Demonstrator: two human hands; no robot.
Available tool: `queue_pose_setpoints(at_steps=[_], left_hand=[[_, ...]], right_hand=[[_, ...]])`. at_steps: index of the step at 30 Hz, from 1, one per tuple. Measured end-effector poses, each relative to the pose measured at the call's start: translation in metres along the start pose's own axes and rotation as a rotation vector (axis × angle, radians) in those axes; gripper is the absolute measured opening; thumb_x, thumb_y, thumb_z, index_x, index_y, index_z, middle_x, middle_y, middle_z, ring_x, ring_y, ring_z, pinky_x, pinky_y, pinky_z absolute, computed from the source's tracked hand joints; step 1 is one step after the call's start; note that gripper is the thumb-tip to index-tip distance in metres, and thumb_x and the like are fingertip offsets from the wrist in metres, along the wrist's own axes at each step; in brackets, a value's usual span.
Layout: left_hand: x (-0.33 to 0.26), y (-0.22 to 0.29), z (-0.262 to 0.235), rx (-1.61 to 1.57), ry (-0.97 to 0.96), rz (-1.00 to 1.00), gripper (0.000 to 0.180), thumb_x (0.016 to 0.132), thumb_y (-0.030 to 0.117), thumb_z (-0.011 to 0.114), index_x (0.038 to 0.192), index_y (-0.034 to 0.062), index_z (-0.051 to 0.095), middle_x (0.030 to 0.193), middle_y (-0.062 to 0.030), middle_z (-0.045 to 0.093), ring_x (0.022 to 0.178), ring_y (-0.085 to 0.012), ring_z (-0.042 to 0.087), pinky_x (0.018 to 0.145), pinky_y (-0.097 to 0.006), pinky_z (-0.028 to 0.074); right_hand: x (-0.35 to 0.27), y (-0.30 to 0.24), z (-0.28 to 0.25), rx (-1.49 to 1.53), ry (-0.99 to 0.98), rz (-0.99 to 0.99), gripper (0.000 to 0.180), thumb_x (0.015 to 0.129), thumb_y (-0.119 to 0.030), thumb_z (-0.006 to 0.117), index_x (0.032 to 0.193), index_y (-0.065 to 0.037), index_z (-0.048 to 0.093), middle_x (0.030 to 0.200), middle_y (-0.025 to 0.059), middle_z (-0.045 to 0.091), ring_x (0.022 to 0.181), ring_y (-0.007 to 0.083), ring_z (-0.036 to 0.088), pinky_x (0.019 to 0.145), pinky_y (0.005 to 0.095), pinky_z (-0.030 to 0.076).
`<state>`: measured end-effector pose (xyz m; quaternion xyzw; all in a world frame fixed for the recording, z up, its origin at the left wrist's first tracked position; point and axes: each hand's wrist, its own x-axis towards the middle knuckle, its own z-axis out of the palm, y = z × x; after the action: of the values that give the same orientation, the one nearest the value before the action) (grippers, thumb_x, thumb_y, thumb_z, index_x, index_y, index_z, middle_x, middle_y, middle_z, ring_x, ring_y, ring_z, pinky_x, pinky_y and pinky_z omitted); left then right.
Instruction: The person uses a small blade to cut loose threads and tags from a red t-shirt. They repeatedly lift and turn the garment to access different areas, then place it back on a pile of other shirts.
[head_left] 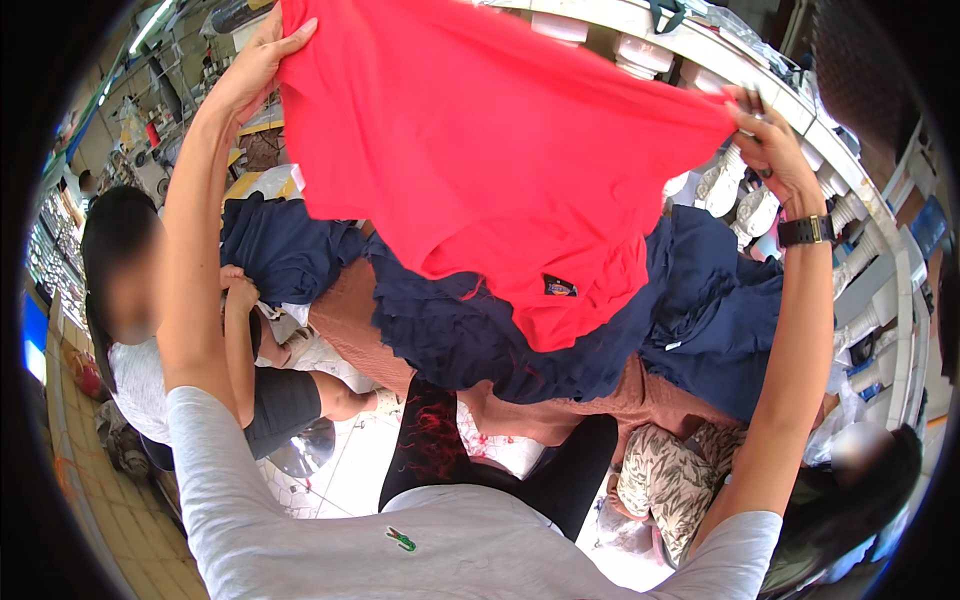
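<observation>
- Red shirt hangs spread in the air, above a heap of navy clothes.
- Left hand and right hand each have a grip clenched on one edge.
- Step, as I judge: holding it open for checking; folding next would need both edges kept level.
- Two seated people work close by, crowding the heap.

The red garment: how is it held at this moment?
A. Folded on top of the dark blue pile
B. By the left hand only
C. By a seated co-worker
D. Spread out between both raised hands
D: the red garment hangs spread between the left hand and the right hand, each with a grip on one edge, above the dark blue pile.
</observation>
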<state>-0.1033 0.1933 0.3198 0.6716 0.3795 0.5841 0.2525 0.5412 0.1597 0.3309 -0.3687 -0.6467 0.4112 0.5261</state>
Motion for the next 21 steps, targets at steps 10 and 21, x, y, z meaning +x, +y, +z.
queue_pose_setpoints(at_steps=[10, 21], left_hand=[[0.007, 0.048, 0.013, -0.125, 0.221, 0.205, 0.057, 0.097, 0.020, 0.069, 0.145, 0.0063, 0.041, 0.151, -0.0110, 0.047, 0.126, -0.0166, 0.056, 0.102, -0.033, 0.049], [-0.007, 0.099, 0.030, 0.611, 0.584, 0.539, 0.014, 0.090, 0.004, 0.071, 0.093, -0.0093, 0.068, 0.086, -0.0175, 0.069, 0.079, -0.0274, 0.062, 0.079, -0.037, 0.051]], right_hand=[[0.001, -0.020, -0.010, -0.330, 0.309, -0.247, 0.039, 0.093, -0.023, 0.075, 0.129, -0.011, 0.069, 0.085, -0.0087, 0.062, 0.061, 0.0002, 0.040, 0.054, 0.0195, 0.027], [-0.010, -0.074, -0.011, -1.079, 0.309, -0.635, 0.038, 0.087, -0.029, 0.079, 0.120, -0.011, 0.075, 0.092, -0.0037, 0.072, 0.072, 0.0031, 0.057, 0.066, 0.0232, 0.044]])
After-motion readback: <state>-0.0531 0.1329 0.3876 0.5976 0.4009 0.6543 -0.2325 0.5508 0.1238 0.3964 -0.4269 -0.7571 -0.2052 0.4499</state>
